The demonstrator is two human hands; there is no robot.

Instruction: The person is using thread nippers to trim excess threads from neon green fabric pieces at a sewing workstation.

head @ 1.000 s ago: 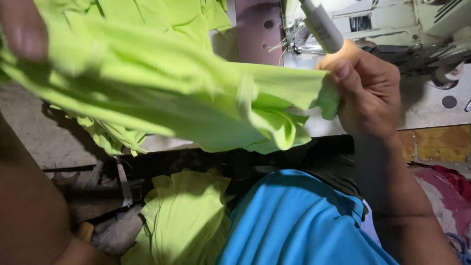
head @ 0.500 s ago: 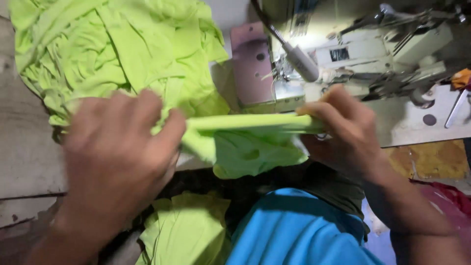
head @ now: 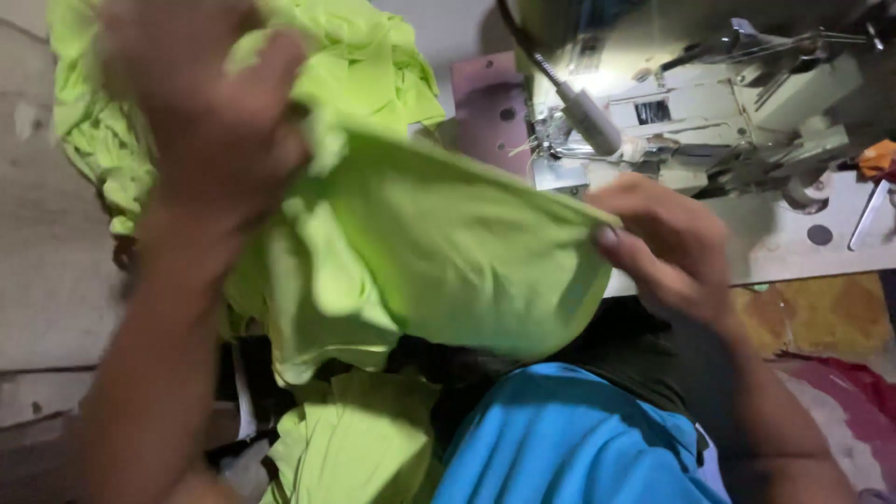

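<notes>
A lime-green piece of fabric (head: pixel 448 252) is stretched between both hands in front of me. My left hand (head: pixel 210 121), blurred and raised at the upper left, grips one bunched end of it. My right hand (head: pixel 667 247) pinches the opposite edge between thumb and fingers, close to the sewing machine (head: pixel 709 103). The cloth hangs down in folds over my lap and hides the table edge beneath it.
A heap of the same lime-green fabric (head: pixel 103 140) lies on the table at the upper left. More green cloth (head: pixel 359 439) rests on my lap beside my blue shirt (head: pixel 569 439). A lamp on a flexible neck (head: pixel 588 117) points at the needle area.
My left hand has lifted from the middle up to the upper left, pulling the cloth open. The folded strip has spread into a wide sheet between both hands.
</notes>
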